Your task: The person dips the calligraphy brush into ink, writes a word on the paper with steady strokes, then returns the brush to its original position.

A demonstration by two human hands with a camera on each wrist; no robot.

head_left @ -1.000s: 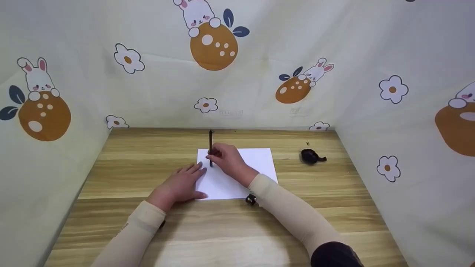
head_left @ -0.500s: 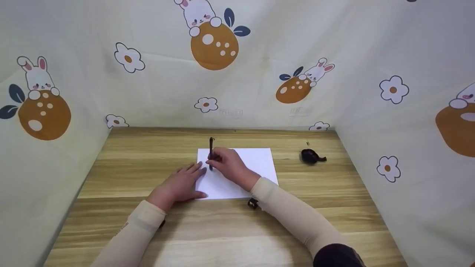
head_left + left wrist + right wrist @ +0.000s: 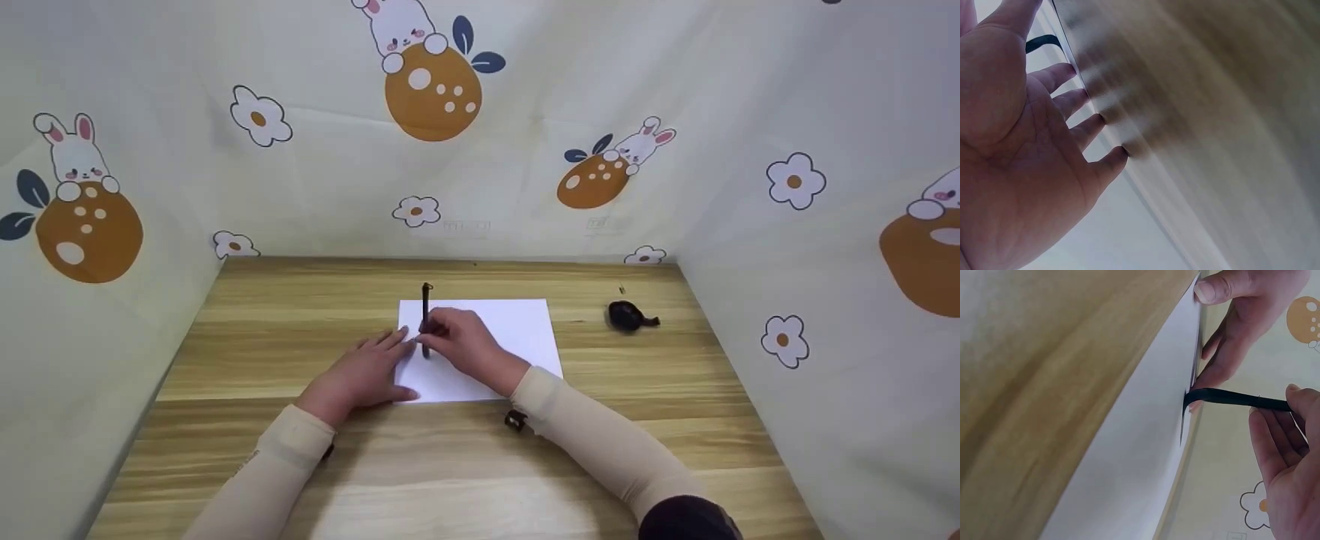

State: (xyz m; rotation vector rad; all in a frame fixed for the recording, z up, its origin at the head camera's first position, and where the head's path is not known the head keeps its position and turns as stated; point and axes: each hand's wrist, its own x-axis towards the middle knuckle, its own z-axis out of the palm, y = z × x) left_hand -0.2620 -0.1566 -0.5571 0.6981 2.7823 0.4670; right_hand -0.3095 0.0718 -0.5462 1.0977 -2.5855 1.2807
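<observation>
Two bare hands at work over one plain white rectangular paper sheet (image 3: 510,330) lying flat on the pale brown wood-grain desk (image 3: 450,487). Right hand (image 3: 471,346): thumb and fingertips clamped on a slim black brush-like tool (image 3: 426,301) with a small loop at its top end. Tool is near upright, over the left part of the sheet; right wrist view has its lower end bent into a curve and tapering against the paper. Left hand (image 3: 361,375): fingers and thumb apart, palm down, resting across the sheet's left edge, holding nothing. Its fingertips sit just beside the tool, thumb near the sheet's near left corner.

Writing check: small dark print on the left beige fabric sleeve (image 3: 262,476), too small to read. Two faint boxed marks (image 3: 466,226) low on the cream printed fabric backdrop (image 3: 322,187), too pale to read. Rest of the print is bunnies on orange-brown spotted fruit, plus white flowers.

Off to the right, well apart from the sheet: one small round black dish-like piece with a short handle (image 3: 627,316). Tiny dark fleck (image 3: 622,289) on the desk behind it. Small black device (image 3: 514,421) by the right beige fabric sleeve (image 3: 600,439), near the sheet's front edge.
</observation>
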